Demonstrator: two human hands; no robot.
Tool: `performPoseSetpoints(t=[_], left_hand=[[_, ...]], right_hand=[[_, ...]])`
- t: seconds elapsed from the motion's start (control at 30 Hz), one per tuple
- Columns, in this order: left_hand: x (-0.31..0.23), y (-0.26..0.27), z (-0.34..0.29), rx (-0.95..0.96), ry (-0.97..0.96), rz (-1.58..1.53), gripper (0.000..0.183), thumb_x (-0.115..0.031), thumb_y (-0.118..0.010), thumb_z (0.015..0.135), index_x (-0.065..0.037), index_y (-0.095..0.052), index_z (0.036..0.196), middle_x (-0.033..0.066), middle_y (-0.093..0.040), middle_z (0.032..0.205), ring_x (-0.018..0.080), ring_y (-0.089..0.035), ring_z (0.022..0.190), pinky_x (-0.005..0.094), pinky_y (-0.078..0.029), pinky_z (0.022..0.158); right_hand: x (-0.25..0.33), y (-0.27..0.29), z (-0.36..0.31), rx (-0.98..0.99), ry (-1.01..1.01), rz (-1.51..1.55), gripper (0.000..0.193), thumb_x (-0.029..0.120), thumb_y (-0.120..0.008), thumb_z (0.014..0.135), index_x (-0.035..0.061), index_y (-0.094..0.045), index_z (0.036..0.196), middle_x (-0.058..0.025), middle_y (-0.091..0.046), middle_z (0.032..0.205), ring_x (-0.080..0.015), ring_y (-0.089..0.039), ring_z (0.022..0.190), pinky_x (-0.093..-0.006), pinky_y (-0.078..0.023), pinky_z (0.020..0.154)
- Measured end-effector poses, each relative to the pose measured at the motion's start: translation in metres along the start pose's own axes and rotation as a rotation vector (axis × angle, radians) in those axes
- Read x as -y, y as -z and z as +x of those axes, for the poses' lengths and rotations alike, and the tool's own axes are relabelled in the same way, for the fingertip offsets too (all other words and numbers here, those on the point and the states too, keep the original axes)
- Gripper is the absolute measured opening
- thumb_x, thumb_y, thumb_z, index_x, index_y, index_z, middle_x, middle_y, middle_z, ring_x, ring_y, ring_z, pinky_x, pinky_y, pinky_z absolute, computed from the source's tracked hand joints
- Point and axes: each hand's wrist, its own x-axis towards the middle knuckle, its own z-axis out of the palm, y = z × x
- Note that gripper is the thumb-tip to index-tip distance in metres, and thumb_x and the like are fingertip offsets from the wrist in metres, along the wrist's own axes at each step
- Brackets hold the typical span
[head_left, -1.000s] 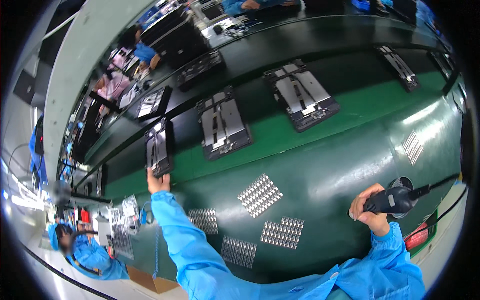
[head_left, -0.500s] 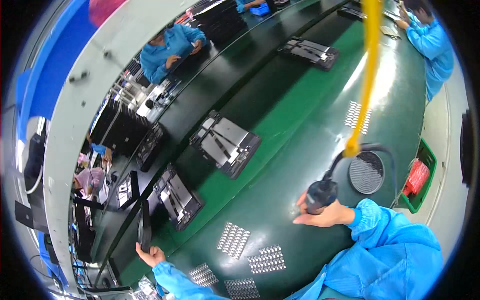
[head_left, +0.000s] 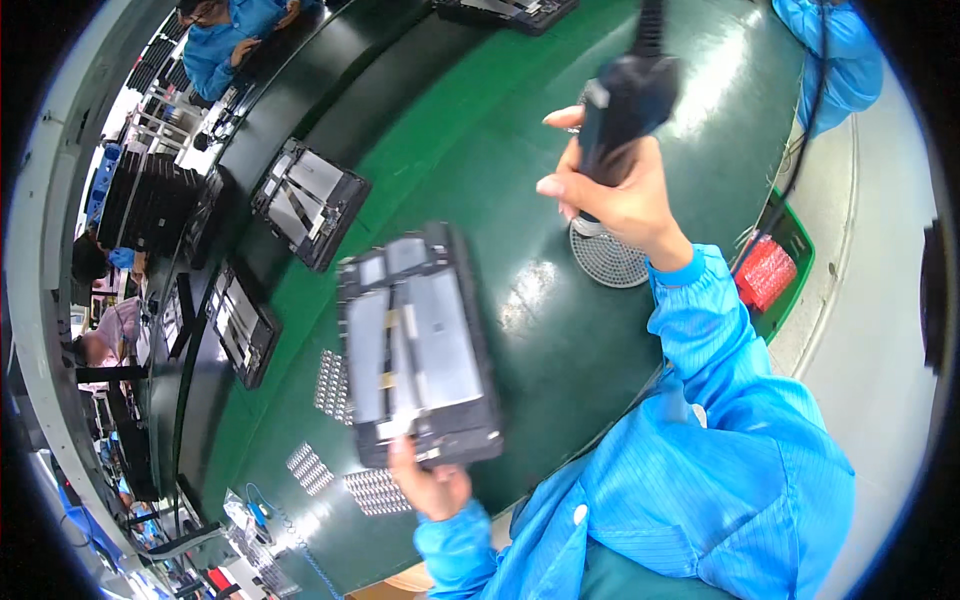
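My left hand [head_left: 432, 488] grips the near end of an opened tablet [head_left: 430, 335]. The tablet's inside faces up, showing grey battery packs, dark ribbon strips and a black frame; it is tilted and slightly blurred. In my right hand [head_left: 630, 205] is a black electric screwdriver [head_left: 625, 115], upright with its cable at the top and smeared by motion. Its lower end is partly hidden by my fingers. Just beyond my right wrist, a round grey ridged dish [head_left: 608, 262] rests on the green bench, partly covered by the hand.
Sheets of small silvery parts [head_left: 378, 492] lie on the bench [head_left: 550, 400] near my left arm. More opened tablets [head_left: 310, 205] sit along the green strip at left. A green crate [head_left: 795, 270] with red wrap stands at right. Co-workers in blue [head_left: 225, 45] sit across.
My left hand has brought the tablet from the left edge over the bench in front of me, turning its inside up. The screwdriver is still in my right hand; the view has shifted.
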Motion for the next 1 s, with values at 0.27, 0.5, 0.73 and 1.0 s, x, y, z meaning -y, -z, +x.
performPoseSetpoints(t=[0.27, 0.5, 0.73, 1.0], left_hand=[[0.087, -0.043, -0.051, -0.102, 0.274, -0.072, 0.027, -0.025, -0.049, 0.094, -0.004, -0.055, 0.110, 0.0100, -0.064, 0.092, 0.0154, -0.058, 0.070, 0.0299, -0.048, 0.066], [0.047, -0.029, -0.067, 0.435, 0.041, 0.928, 0.035, -0.009, -0.073, 0.072, 0.004, -0.062, 0.103, 0.0191, -0.064, 0.104, 0.0241, -0.064, 0.086, 0.0341, -0.051, 0.077], [0.047, -0.046, -0.012, 0.498, -0.643, 1.717, 0.060, -0.021, -0.082, 0.058, 0.000, -0.059, 0.109, 0.0179, -0.054, 0.123, 0.0426, -0.041, 0.122, 0.0620, -0.019, 0.102], [0.081, -0.041, -0.021, 0.486, -0.720, 1.639, 0.050, -0.013, -0.079, 0.060, -0.003, -0.061, 0.106, 0.0146, -0.054, 0.126, 0.0436, -0.039, 0.125, 0.0677, -0.006, 0.102]], right_hand=[[-0.022, -0.013, -0.005, 0.061, -0.096, -0.014, 0.036, 0.010, -0.080, 0.070, 0.0033, -0.056, 0.095, 0.0034, -0.052, 0.061, -0.0022, -0.048, 0.051, -0.0199, -0.037, 0.045], [-0.011, -0.022, -0.006, 0.072, 0.053, 0.125, 0.039, 0.009, -0.085, 0.063, 0.0009, -0.057, 0.089, 0.0029, -0.054, 0.062, -0.0021, -0.047, 0.054, -0.0195, -0.038, 0.048], [-0.005, 0.005, -0.019, 0.043, 0.000, 0.107, 0.032, 0.004, -0.080, 0.067, -0.0016, -0.056, 0.088, -0.0020, -0.058, 0.055, -0.0062, -0.053, 0.044, -0.0204, -0.040, 0.042], [-0.017, 0.004, -0.014, 0.063, -0.020, 0.046, 0.029, 0.003, -0.077, 0.070, -0.0015, -0.056, 0.090, -0.0016, -0.058, 0.057, -0.0062, -0.053, 0.045, -0.0201, -0.040, 0.042]])
